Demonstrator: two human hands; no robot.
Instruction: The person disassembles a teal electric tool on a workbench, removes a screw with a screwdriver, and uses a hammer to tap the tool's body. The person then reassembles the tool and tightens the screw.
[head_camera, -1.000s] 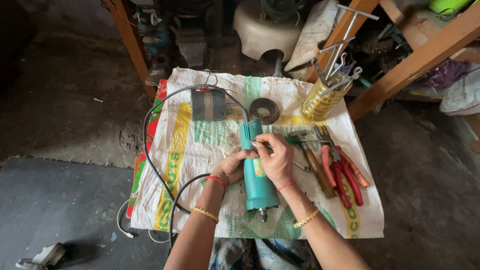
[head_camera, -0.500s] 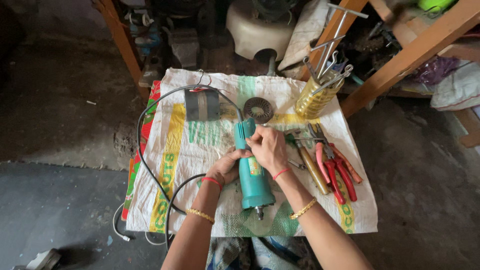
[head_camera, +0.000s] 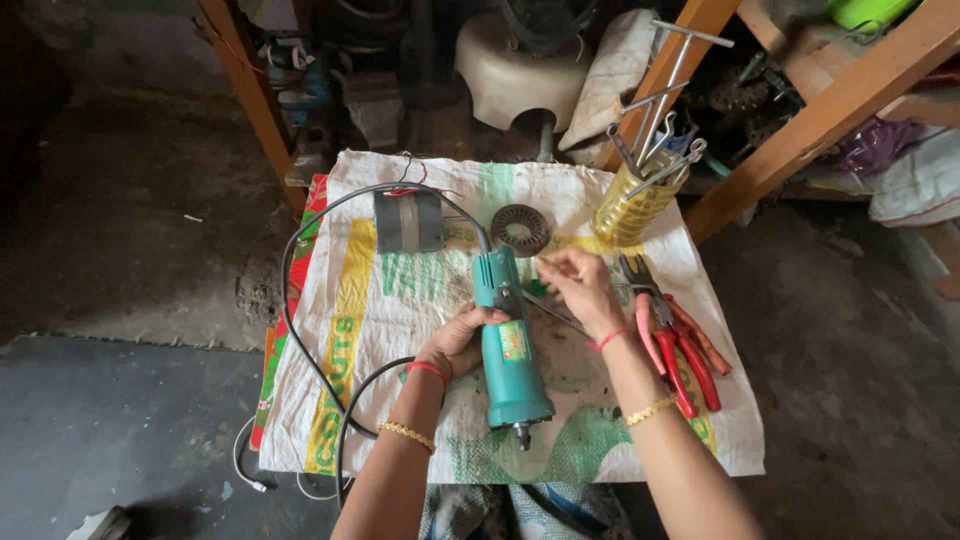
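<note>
On a white woven sack (head_camera: 400, 300) spread over the floor, a teal power tool (head_camera: 508, 340) lies lengthwise between the person's two hands, its spindle end pointing back toward the body and its black cord (head_camera: 300, 300) looping off past the left wrist. The left hand (head_camera: 458, 340) is curled against the tool's near side, fingers closed around the casing and steadying it. The right hand (head_camera: 578, 285) hovers just beyond the tool's far side, fingers pinched together; it seems to hold something small, but what it is cannot be made out.

Judging from how things lie, the work is partway: the tool's casing looks closed and whole, yet parts sit loose ahead of the hands, a ring-shaped metal piece (head_camera: 521, 228) just in front of the right hand and a grey wound block (head_camera: 408, 220) with wires ahead of the left. These seemingly remain to be fitted or dealt with. Just right of the right wrist lie red-handled pliers (head_camera: 675, 345), and farther ahead a yellow mesh holder (head_camera: 637, 200) of spanners, all untouched.
</note>
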